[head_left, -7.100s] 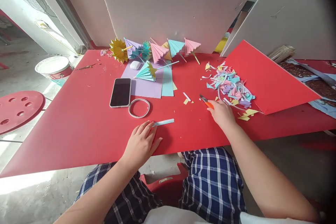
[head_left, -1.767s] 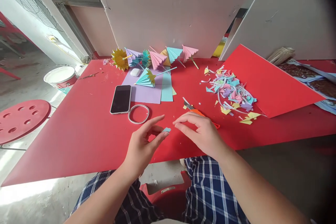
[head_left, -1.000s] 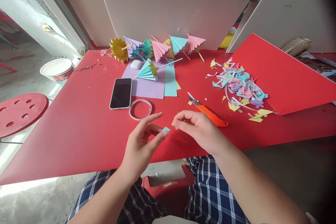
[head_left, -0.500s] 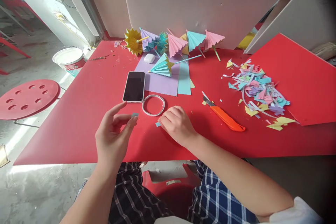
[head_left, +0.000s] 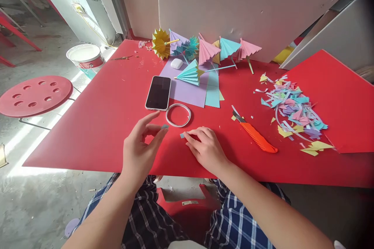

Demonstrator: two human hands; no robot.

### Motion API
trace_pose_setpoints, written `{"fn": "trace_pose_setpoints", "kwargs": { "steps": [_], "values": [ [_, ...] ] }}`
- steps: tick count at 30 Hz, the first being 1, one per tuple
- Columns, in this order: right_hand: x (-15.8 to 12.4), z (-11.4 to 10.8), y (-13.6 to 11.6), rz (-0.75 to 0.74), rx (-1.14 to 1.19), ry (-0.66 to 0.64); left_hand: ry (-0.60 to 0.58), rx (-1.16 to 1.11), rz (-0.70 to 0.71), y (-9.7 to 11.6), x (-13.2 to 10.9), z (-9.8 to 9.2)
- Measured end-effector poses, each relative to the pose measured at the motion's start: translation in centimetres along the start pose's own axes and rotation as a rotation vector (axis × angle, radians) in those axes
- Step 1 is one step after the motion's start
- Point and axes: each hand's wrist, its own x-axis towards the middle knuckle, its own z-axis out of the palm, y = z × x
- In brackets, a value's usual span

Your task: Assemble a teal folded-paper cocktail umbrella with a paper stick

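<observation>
Pleated matt paper umbrella [head_left: 188, 74], smooth red tabletop [head_left: 99, 124], ridged plastic cutter handle [head_left: 258, 137], small blue piece [head_left: 182, 135] apparently paper

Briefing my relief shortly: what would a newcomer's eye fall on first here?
Probably the pleated paper umbrellas, clustered at the back of the red table. Next, the heap of coloured paper scraps at the right, and the orange cutter lying between it and the right hand.
</observation>
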Motion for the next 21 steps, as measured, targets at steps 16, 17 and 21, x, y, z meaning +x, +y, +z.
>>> {"fn": "trace_pose_setpoints", "kwargs": {
  "steps": [16,17,21],
  "values": [
    [0.1,-1.7,0.1,0.091,0.318,0.274,-0.614,-0.523,-0.605,-0.2,-0.2,3.7],
    [0.0,-1.7,0.1,0.036,0.256,0.288,-0.625,-0.516,-0.594,-0.1,-0.2,3.7],
    [-0.2,-2.0,0.1,-0.085,0.119,0.312,-0.665,-0.512,-0.518,-0.1,-0.2,3.5]
  ]
}}
